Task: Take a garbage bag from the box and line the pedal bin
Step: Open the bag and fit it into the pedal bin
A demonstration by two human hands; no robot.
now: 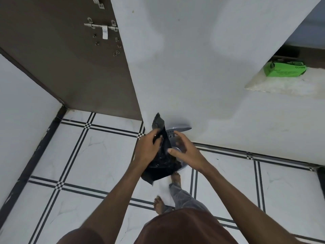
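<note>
A black garbage bag [162, 162], crumpled and partly unfolded, hangs in front of me above the floor. My left hand [147, 147] grips its upper part, with one corner sticking up past the fingers. My right hand [184, 150] is beside the bag with fingers spread, its thumb touching the plastic. Behind the hands stands the grey pedal bin [177, 131] against the wall, its lid raised; most of it is hidden by the bag and hands. The green box [284, 68] of garbage bags lies on a ledge at the upper right.
A brown door [70, 59] with a metal latch [103, 28] stands at the left. The white wall [193, 67] runs behind the bin. White floor tiles [79, 155] with black lines lie below. My bare feet [175, 178] are close to the bin.
</note>
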